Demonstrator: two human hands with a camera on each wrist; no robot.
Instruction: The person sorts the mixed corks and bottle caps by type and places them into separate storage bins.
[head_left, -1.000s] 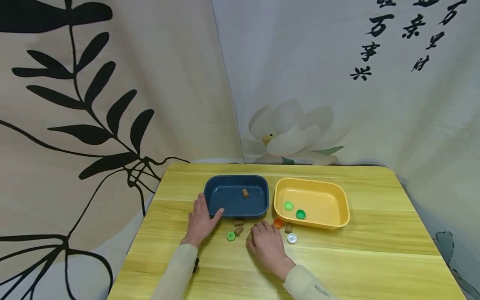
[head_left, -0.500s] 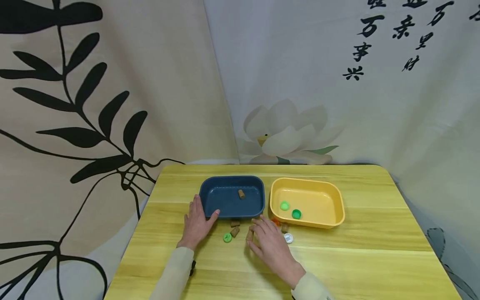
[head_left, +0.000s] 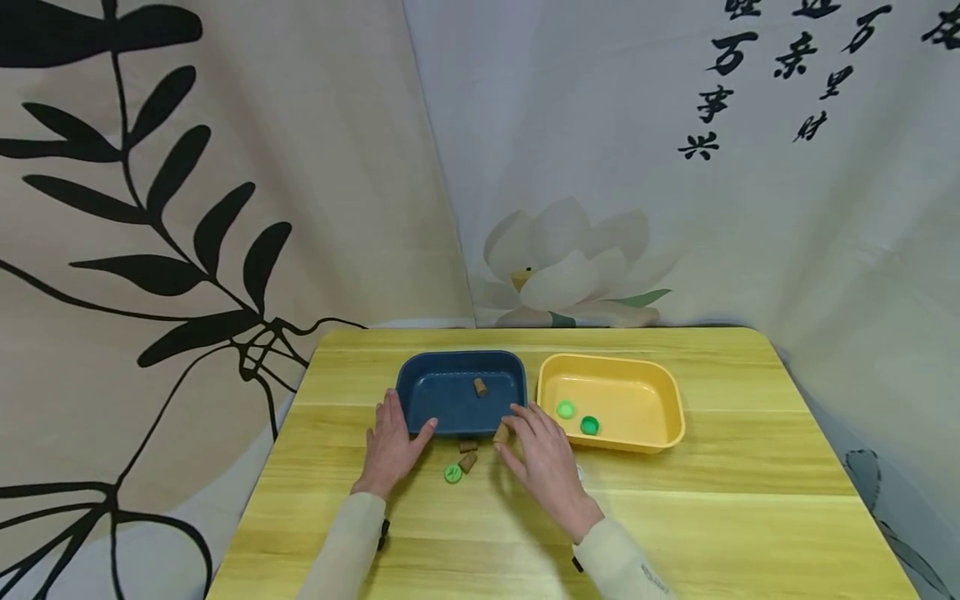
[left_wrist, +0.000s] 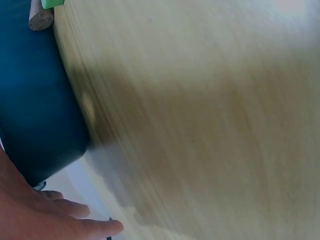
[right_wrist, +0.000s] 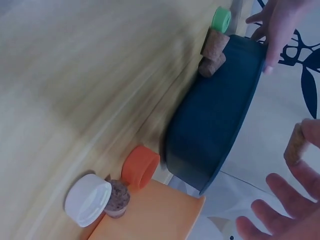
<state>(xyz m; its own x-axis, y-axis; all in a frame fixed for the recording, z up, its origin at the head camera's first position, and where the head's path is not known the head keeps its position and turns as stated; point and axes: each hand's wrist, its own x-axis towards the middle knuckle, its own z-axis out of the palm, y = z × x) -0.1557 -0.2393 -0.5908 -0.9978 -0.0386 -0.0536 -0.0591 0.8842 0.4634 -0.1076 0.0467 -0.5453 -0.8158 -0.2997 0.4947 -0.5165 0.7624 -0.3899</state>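
Note:
My right hand [head_left: 551, 467] pinches a cork [head_left: 502, 432] between thumb and fingertips, just off the front right corner of the blue tray [head_left: 461, 360]; the right wrist view shows the held cork [right_wrist: 296, 145] raised off the table. My left hand [head_left: 392, 450] rests with spread fingers at the tray's left front corner, its thumb along the front rim. Inside the blue tray lies one cork [head_left: 480, 387]. Two more corks [head_left: 468, 462] lie before it, beside a green bottle cap [head_left: 453, 473].
Right of the blue tray stands a yellow tray [head_left: 645, 375] holding a light green cap [head_left: 566, 409] and a dark green cap [head_left: 589, 425]. Before it, a white cap [right_wrist: 87, 200], a cork [right_wrist: 118, 199] and an orange cap [right_wrist: 141, 167] lie on the table, mostly behind my right hand in the head view.
My right hand has picked up the cork from the table and lifted it toward the blue tray. The left hand stays at the tray corner. The head view has shifted slightly.

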